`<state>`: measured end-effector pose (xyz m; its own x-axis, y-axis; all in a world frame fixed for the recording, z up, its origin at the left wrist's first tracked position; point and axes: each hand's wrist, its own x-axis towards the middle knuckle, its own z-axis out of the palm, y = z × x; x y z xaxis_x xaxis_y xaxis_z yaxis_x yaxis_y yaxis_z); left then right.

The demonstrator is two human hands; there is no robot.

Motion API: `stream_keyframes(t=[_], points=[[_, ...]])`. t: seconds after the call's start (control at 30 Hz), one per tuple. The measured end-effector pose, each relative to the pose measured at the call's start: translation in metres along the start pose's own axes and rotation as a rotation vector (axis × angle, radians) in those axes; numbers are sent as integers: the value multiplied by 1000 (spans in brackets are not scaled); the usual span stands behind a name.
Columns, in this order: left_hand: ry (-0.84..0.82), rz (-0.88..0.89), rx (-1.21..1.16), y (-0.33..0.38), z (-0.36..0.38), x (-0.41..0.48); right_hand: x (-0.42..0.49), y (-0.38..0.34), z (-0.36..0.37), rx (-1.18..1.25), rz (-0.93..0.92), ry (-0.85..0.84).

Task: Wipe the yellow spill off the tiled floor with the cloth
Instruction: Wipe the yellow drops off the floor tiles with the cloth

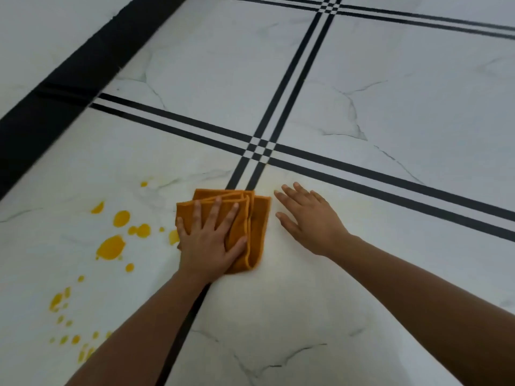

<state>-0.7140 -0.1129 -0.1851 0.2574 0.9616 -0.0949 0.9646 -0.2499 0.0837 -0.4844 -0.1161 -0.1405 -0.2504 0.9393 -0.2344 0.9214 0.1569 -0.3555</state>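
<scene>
A folded orange cloth point(257, 218) lies flat on the white marble-look tiled floor point(278, 316), over a black double grout line. My left hand point(209, 240) presses down on the cloth with fingers spread. My right hand point(309, 220) rests flat on the bare tile just right of the cloth, fingers apart, holding nothing. The yellow spill point(111, 246) is a scatter of several drops and blobs left of the cloth, running down toward my left forearm. One blob touches the cloth's left edge beside my little finger.
Black double lines point(262, 149) cross just beyond the cloth. A wide black band point(83, 68) runs diagonally along the far left. A faint yellowish smear point(274, 179) shows on the tile just above my right hand.
</scene>
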Motion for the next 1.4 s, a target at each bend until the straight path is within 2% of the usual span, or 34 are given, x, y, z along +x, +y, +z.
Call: stream_keyframes(t=[0.07, 0.1, 0.13, 0.23, 0.27, 0.37, 0.4, 0.43, 0.53, 0.57, 0.67, 0.7, 0.8, 0.83, 0.97, 1.0, 1.1, 1.13, 1.27, 1.3, 1.4], points=[[24, -237, -72, -11, -7, 13, 11, -11, 2, -10, 8, 2], [20, -295, -83, -9, -8, 13, 15, -14, 4, -10, 19, 3], [32, -260, -70, -8, -6, 7, 19, -17, 4, -7, 29, 8], [25, 49, 29, -35, 1, -14, 29, -28, 8, -4, 27, 16], [8, 57, 53, -54, -2, -11, 30, -35, 10, -7, 17, 7], [-34, -269, -33, -87, -14, 5, 37, -59, 16, 22, -11, 17], [-28, -321, -38, -88, -13, 1, 42, -69, 19, 30, -26, 19], [-4, -286, -26, -88, -11, -8, 48, -79, 21, 29, -43, 14], [7, -9, 55, -115, -5, -28, 69, -109, 28, 3, -83, 2], [-9, -42, 61, -129, -9, -22, 77, -117, 30, -7, -98, 0], [-34, -423, -42, -139, -17, -3, 95, -136, 35, -26, -105, -2], [-33, -448, -44, -135, -15, -6, 101, -141, 37, -28, -101, -2], [-19, -236, 36, -147, -10, -23, 122, -158, 43, -15, -62, 44], [-37, -228, 35, -158, -13, -19, 128, -160, 44, -9, -38, 54], [-69, -538, -122, -162, -24, 21, 138, -160, 62, -35, 28, 32], [-60, -522, -105, -157, -24, 21, 137, -159, 67, -53, 22, 37], [-40, -299, 3, -166, -16, 7, 134, -155, 76, -87, 13, 99], [-56, -285, 2, -176, -19, 14, 135, -155, 77, -84, 17, 102], [-77, -536, -109, -182, -30, 56, 136, -155, 78, -92, 18, 117], [-70, -500, -92, -177, -29, 52, 136, -155, 78, -94, 15, 116], [-69, -236, 27, -185, -19, 27, 136, -155, 77, -91, 21, 120]])
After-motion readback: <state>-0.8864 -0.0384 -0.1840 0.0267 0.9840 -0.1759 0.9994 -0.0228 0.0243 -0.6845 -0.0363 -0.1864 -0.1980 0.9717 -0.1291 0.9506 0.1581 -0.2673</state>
